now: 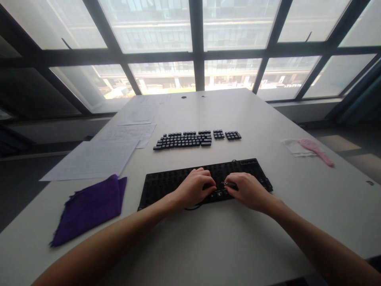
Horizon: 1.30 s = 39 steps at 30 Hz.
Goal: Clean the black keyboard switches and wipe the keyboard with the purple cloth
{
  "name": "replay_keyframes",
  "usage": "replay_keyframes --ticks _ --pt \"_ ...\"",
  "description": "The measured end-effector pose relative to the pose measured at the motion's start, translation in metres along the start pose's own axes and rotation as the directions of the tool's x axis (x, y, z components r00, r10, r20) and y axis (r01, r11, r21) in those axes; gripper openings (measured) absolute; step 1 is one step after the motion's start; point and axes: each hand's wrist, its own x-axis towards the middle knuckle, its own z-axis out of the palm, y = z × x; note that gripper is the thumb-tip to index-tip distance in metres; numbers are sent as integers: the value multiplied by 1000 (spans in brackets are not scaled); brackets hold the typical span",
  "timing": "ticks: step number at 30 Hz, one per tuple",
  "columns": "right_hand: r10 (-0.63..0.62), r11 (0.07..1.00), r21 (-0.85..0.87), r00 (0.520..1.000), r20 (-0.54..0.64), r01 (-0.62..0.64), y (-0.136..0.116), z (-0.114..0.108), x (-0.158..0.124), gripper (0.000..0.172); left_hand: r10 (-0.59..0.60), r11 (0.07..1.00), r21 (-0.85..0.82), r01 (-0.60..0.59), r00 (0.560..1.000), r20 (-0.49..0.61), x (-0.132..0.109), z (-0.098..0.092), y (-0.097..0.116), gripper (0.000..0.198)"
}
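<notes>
Facing large windows (154, 28) at the far end. Working at a white table (190, 115). Seeing papers (92, 159) along the left. Locating black keyboard (220, 172) near centre, beneath both hands. Noting folded purple cloth (92, 208) at near left; loose black keycaps (187, 140) in groups beyond the keyboard. Curling left hand (198, 184) over the keyboard; being unable to tell its grip. Noting pink long-handled item (311, 147) partly over white material (293, 150) at right. Gripping small metallic tool (228, 184) in right hand (247, 188), just right of the left.
</notes>
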Motion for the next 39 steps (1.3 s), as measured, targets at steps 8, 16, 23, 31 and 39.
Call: replay_keyframes --ticks 8,16,23,31,39 --pt "19 998 -63 999 38 -16 -2 -2 2 10 -2 1000 31 3 1000 -11 1 4 -1 8" --pt "29 994 -107 997 68 -22 -2 -4 3 10 -9 998 56 9 1000 -9 1 4 1 7" --pt "26 991 -136 997 72 -16 -2 -4 3 9 -14 997 73 14 1000 -3 2 5 1 6" --pt "38 987 -160 996 80 -25 -4 -6 2 11 -10 996 89 12 1000 -16 1 6 2 8" --pt "71 989 -140 991 117 -54 -7 -7 3 10 -10 995 95 12 1000 -20 2 5 2 8"
